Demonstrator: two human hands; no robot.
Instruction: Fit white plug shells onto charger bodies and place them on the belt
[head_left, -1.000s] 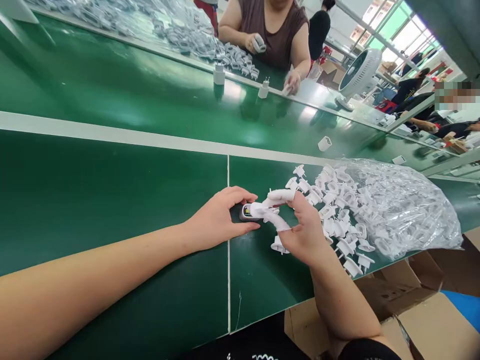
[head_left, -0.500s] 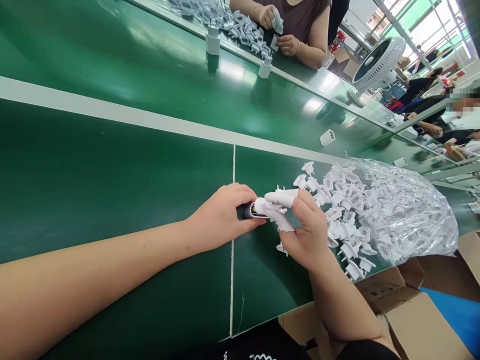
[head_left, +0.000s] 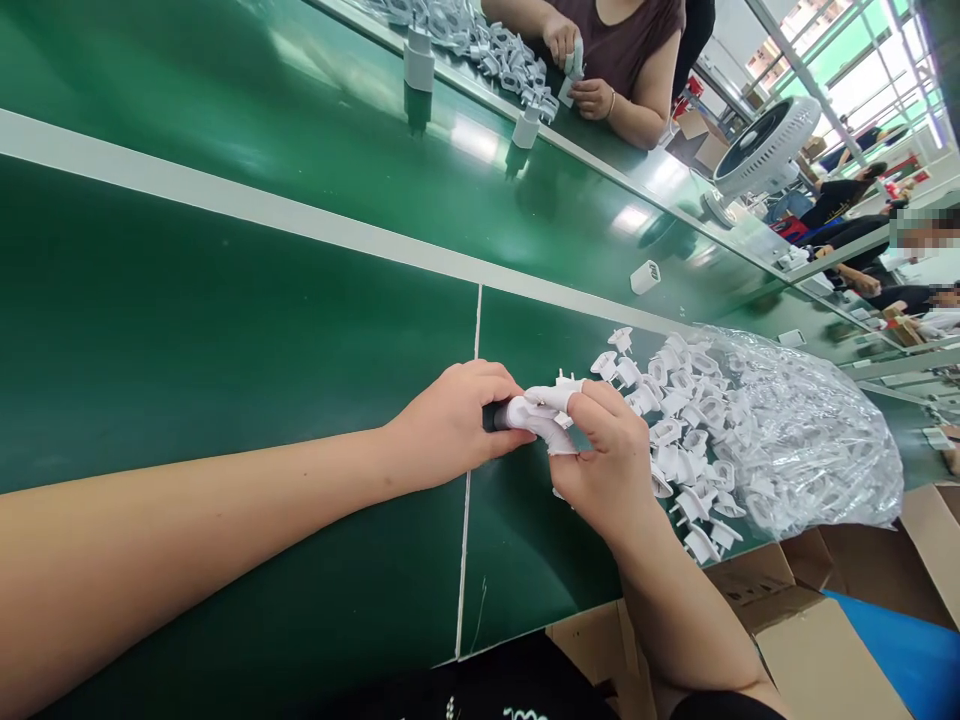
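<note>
My left hand [head_left: 461,415] is closed around a small charger housing [head_left: 495,416], whose dark end shows between thumb and fingers. White finger cots cover the thumb and forefinger of my right hand [head_left: 600,430]. Those two fingers are pinched on a white two-pin plug cover [head_left: 565,382] and press against the right end of the housing. The cots hide most of the cover and the place where the two parts meet. Just right of my right hand lies a loose heap of white plug covers [head_left: 682,425].
A clear plastic bag [head_left: 825,440] of plug covers lies at the right, above open cardboard boxes [head_left: 817,650]. White chargers [head_left: 419,62] stand along the far ledge; another [head_left: 645,277] lies on the green bench [head_left: 225,330]. A co-worker's hands [head_left: 577,80] handle parts opposite, near a fan [head_left: 769,145].
The housing's open end, with its circuit board showing, is now covered by my right fingers. Both hands have closed in tighter. The co-worker's hands opposite have come together on a white part.
</note>
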